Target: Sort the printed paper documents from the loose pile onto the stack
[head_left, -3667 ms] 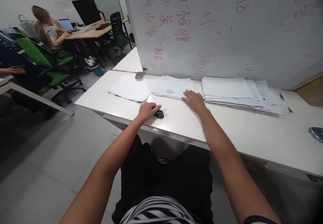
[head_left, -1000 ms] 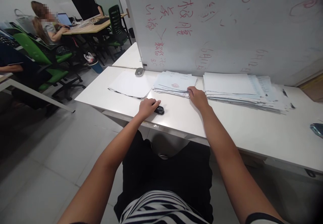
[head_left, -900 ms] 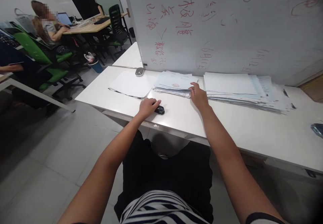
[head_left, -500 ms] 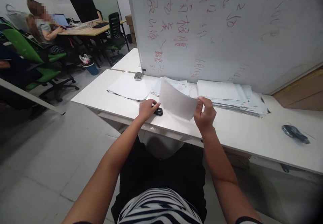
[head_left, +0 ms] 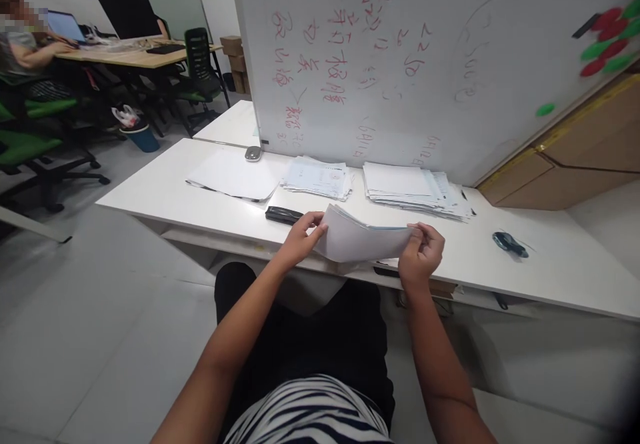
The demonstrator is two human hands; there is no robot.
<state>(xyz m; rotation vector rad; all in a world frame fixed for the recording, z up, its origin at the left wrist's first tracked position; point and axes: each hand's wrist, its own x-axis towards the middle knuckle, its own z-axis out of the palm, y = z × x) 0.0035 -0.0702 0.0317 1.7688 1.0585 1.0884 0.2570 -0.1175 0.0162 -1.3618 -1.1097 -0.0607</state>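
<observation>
Both my hands hold a thin bundle of white sheets point(head_left: 361, 241) above the front edge of the white table point(head_left: 165, 197). My left hand point(head_left: 300, 234) pinches its left corner. At the bundle's right edge my right hand point(head_left: 423, 252) is closed on it. A black stapler point(head_left: 283, 215) lies on the table just left of my left hand, untouched. Behind it rest a small paper stack with a red stamp point(head_left: 317, 177), a loose sheet pile point(head_left: 233, 175) to the left and a larger stack point(head_left: 414, 189) to the right.
A whiteboard point(head_left: 425, 64) with red writing stands along the table's back edge, a small grey object point(head_left: 253, 154) at its foot. A dark object point(head_left: 509, 243) lies at the table's right. Wooden panels point(head_left: 575, 164) lean far right. A person sits at a far-left desk among green chairs point(head_left: 30, 144).
My right hand lifted sheets off the stamped stack and brought them toward me. My left hand left the stapler and took the bundle's left corner. The camera view shifted right.
</observation>
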